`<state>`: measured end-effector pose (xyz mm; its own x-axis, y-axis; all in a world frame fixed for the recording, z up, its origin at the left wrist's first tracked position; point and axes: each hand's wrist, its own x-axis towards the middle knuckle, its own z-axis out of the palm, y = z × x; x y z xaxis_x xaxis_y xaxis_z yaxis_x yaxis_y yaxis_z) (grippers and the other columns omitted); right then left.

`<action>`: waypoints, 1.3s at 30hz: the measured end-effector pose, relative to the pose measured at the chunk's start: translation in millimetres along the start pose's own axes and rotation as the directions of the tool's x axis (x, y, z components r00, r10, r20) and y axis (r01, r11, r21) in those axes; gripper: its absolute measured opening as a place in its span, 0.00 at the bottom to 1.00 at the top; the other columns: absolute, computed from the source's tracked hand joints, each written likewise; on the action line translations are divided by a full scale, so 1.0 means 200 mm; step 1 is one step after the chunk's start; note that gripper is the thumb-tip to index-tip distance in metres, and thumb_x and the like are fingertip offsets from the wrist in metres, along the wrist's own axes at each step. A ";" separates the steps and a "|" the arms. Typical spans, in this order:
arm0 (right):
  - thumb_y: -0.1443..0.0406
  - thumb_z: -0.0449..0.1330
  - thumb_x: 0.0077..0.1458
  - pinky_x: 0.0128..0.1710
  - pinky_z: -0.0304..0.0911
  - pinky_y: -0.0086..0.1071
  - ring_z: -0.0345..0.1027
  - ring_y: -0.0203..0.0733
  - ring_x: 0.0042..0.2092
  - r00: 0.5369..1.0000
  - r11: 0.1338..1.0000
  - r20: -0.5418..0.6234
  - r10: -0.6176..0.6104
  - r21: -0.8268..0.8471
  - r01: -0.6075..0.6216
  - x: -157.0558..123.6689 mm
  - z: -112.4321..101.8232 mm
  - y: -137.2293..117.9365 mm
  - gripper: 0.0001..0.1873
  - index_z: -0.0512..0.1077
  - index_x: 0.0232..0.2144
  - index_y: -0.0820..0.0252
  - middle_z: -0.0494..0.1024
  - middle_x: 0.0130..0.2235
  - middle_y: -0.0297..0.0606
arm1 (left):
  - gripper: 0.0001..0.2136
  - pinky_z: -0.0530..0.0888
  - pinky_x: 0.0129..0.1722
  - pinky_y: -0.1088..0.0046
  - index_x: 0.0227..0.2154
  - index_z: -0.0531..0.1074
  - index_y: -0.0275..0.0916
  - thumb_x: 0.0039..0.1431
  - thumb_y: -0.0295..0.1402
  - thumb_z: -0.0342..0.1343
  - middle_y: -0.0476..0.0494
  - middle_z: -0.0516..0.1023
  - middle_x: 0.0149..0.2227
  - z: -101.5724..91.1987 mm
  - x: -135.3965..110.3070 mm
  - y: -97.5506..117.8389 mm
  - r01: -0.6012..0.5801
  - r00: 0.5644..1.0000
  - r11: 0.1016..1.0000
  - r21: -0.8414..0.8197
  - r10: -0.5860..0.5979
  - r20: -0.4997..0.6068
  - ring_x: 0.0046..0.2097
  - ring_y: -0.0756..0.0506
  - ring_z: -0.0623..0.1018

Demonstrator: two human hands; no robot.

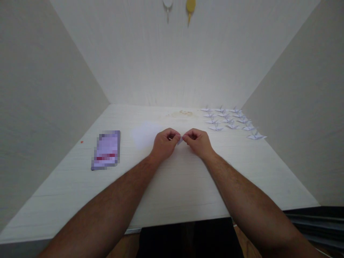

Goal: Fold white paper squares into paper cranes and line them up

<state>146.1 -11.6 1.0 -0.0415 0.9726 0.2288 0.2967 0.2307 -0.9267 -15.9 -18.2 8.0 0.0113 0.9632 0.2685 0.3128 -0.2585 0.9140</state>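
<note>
Paper piece (pixel 180 140), small, folded, pale lilac-white, narrow, partly hidden

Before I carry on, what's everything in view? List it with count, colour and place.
Table: one, white, across the middle
Walls: three, pale grey, back and both sides
Hooks: two, one white, one yellow, high on back wall
Bird-shaped paper folds: about 13, white, far right of table
Pale paper: count unclear, white, left of centre
Pixelated flat object: one, lilac with red band, left
Orange speck: one, far left
Brownish mark: one patch, back of table
Dark slatted item: one, lower right
Small folded paper: one, whitish, centre
Dark clothing: black, bottom centre
Left hand, right hand: one each, bare, centre, pinching the small folded paper
</note>
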 end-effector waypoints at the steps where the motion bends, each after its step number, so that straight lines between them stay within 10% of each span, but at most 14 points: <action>1: 0.59 0.64 0.47 0.24 0.55 0.29 0.60 0.32 0.24 1.000 1.000 0.013 -0.013 -0.014 0.014 0.00 0.00 0.00 0.10 0.74 0.23 0.60 0.72 0.21 0.31 | 0.06 0.67 0.29 0.73 0.27 0.75 0.38 0.52 0.35 0.59 0.49 0.77 0.26 0.00 0.00 0.00 0.000 1.000 1.000 0.002 0.000 0.008 0.28 0.50 0.72; 32: 0.54 0.64 0.46 0.19 0.50 0.28 0.56 0.32 0.19 0.996 0.992 -0.020 0.084 0.098 -0.081 0.00 -0.04 -0.02 0.14 0.74 0.24 0.61 0.68 0.16 0.29 | 0.07 0.66 0.27 0.75 0.28 0.75 0.37 0.46 0.34 0.62 0.51 0.74 0.24 0.04 0.02 -0.04 0.140 0.989 0.933 -0.333 -0.117 0.089 0.25 0.52 0.70; 39: 0.61 0.68 0.43 0.26 0.58 0.29 0.60 0.32 0.25 0.995 0.996 -0.048 -0.085 0.024 0.086 -0.01 -0.03 0.00 0.15 0.75 0.35 0.58 0.74 0.27 0.30 | 0.07 0.63 0.24 0.76 0.30 0.77 0.36 0.47 0.32 0.61 0.52 0.72 0.21 0.05 0.02 -0.04 0.151 0.989 0.930 -0.334 -0.140 0.057 0.24 0.53 0.68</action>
<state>152.2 -13.6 2.5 -0.0211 0.9469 0.3209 0.2694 0.3145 -0.9102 -9.9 -11.1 -1.1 0.0217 0.9925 0.1206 -0.0249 -0.1200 0.9925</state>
